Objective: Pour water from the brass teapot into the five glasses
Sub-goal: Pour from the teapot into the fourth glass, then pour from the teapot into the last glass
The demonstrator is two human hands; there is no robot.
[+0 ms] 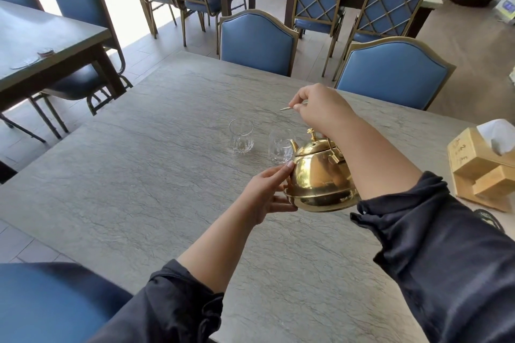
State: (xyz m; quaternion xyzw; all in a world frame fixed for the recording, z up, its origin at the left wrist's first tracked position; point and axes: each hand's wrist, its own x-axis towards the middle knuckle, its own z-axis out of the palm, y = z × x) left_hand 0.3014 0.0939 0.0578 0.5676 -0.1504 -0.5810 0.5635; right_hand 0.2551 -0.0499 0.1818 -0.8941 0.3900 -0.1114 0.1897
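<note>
The brass teapot (320, 175) is near the middle of the grey stone table (139, 175), its lid on and its small spout turned away from me. My right hand (320, 111) reaches over it and pinches its thin metal handle, whose end sticks out to the left. My left hand (267, 192) cups the pot's left side, fingers on the wall and thumb under the base rim. Two clear empty glasses are in view: one (241, 139) stands alone to the left, the other (279, 149) right beside the spout. My right forearm hides anything behind it.
A wooden tissue box (485, 164) stands at the table's right edge. Two blue padded chairs (257, 42) (395, 72) face me across the table. Another table (41, 44) is at the left, and a blue chair seat (50, 301) at the bottom left.
</note>
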